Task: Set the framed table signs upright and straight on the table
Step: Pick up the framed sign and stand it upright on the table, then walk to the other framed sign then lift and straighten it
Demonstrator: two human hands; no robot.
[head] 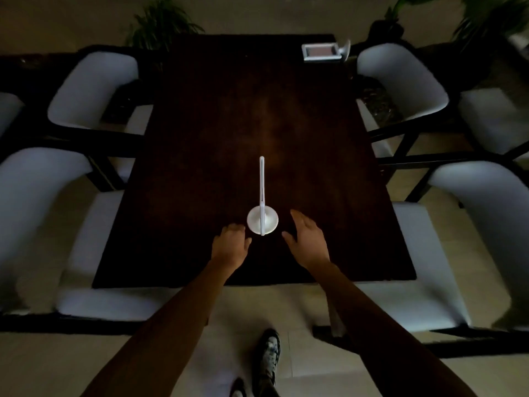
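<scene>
A white framed sign [262, 193] stands upright on its round base near the middle of the dark wooden table [200, 138], seen edge-on from above. My left hand [230, 247] hovers just left of the base, fingers curled down, holding nothing. My right hand [307, 239] is just right of the base, fingers spread, touching nothing. A second white framed sign [322, 52] lies flat on its back at the table's far right corner, its round base sticking up beside it.
White upholstered chairs with dark frames line both sides: two on the left [94, 90], two on the right [400, 81]. Potted plants [163, 24] stand beyond the far end. My shoes [266, 359] are on the tiled floor at the near edge.
</scene>
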